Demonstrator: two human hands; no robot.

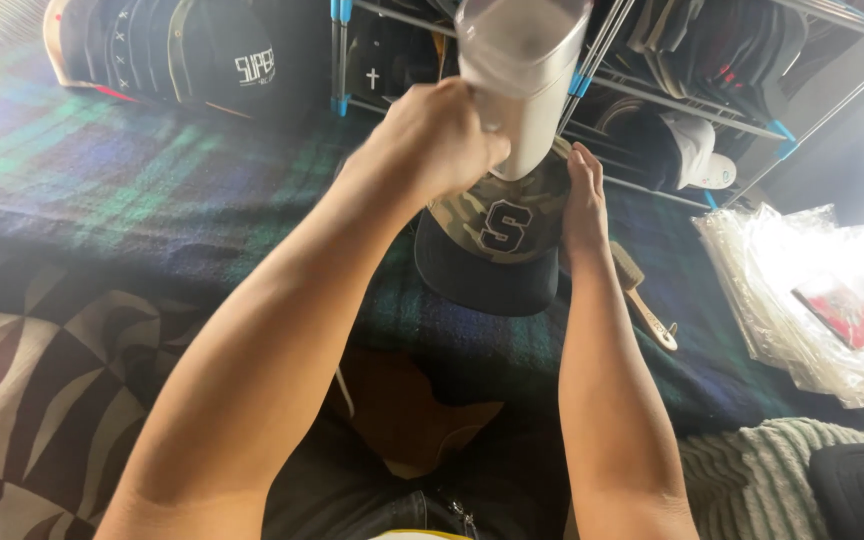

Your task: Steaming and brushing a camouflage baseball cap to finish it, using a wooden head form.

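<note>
holding a white canister (524,80) clamped in my left hand (432,135) over the camo cap (497,235) on the plaid blanket (152,190), i steady its far right side with my flat, open right hand (584,205); the job looks midway, the brush (642,295) lying unused at right.

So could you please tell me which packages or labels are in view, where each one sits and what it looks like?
Stack of clear plastic bags: at the right edge on the dark plaid blanket, flat, glossy and crinkled.
Red rectangular card: lying inside that stack, small, flat, tilted.
White letter patch: front of the camouflage cap with the dark brim, between both hands.
</note>
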